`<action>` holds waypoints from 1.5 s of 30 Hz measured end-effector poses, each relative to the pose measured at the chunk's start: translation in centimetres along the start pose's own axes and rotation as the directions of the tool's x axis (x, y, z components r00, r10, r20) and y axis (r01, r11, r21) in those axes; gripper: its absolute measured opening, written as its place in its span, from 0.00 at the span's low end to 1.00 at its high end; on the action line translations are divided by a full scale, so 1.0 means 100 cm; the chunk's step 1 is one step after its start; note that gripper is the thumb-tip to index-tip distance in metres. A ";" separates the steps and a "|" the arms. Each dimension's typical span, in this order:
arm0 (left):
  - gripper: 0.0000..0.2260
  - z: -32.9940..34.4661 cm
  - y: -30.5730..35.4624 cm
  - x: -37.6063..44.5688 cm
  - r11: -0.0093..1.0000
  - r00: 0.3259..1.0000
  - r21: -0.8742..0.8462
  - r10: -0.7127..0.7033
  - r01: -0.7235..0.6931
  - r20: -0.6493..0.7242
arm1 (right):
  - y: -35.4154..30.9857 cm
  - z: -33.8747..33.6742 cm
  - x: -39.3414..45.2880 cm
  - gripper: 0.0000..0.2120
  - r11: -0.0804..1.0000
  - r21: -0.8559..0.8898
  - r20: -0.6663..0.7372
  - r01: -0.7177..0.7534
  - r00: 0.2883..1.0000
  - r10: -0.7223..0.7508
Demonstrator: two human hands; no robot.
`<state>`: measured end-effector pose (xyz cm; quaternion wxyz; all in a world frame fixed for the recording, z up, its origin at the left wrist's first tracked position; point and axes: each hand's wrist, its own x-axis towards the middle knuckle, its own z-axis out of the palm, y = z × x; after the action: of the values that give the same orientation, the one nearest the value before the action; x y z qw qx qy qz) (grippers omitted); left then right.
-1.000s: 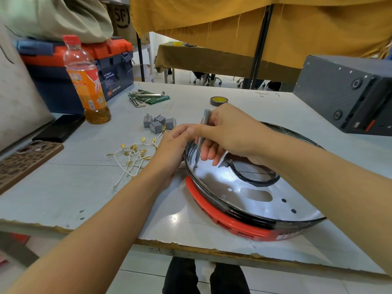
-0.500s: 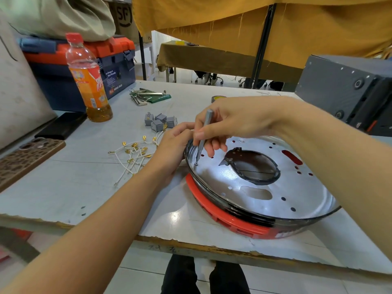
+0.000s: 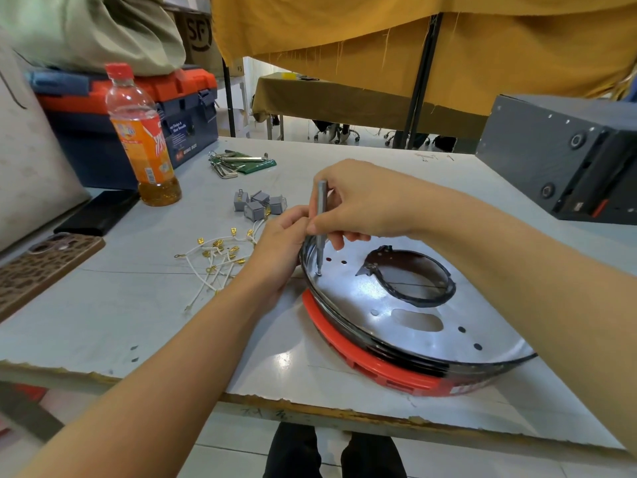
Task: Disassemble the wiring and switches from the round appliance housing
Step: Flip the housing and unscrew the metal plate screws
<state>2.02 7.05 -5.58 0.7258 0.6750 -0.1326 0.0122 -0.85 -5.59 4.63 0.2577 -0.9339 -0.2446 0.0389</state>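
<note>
Right hand (image 3: pixel 362 205) pinches slim grey metal screwdriver (image 3: pixel 322 222), shaft near upright, tip on small screw (image 3: pixel 319 272) at left edge of shiny round metal housing (image 3: pixel 413 319) on red base. Left hand (image 3: pixel 281 243) grips housing rim just beside tip. Judgement: turning needs shaft kept straight over screw.

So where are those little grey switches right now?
The grey switches sit in a small cluster on the table, just beyond the left hand, between the white wires and the hex keys.
</note>
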 end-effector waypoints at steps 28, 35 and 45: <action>0.09 0.002 0.003 -0.006 0.994 0.999 -0.104 0.021 -0.016 0.047 | -0.001 0.003 -0.007 0.03 0.959 -0.226 -0.034 0.171 0.982 -0.184; 0.10 0.002 0.002 -0.005 0.997 0.999 -0.071 0.019 -0.017 0.034 | 0.007 -0.003 -0.010 0.03 0.943 -0.231 0.051 0.241 0.970 -0.236; 0.15 0.001 0.000 -0.003 0.995 0.999 -0.091 0.031 -0.028 0.025 | 0.007 0.011 -0.006 0.09 0.899 -0.418 -0.157 0.129 0.965 -0.211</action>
<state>1.68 7.04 -5.63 0.7537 0.6393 -0.1524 0.0079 -1.28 -5.82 3.30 0.0847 -0.9410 -0.3014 -0.1286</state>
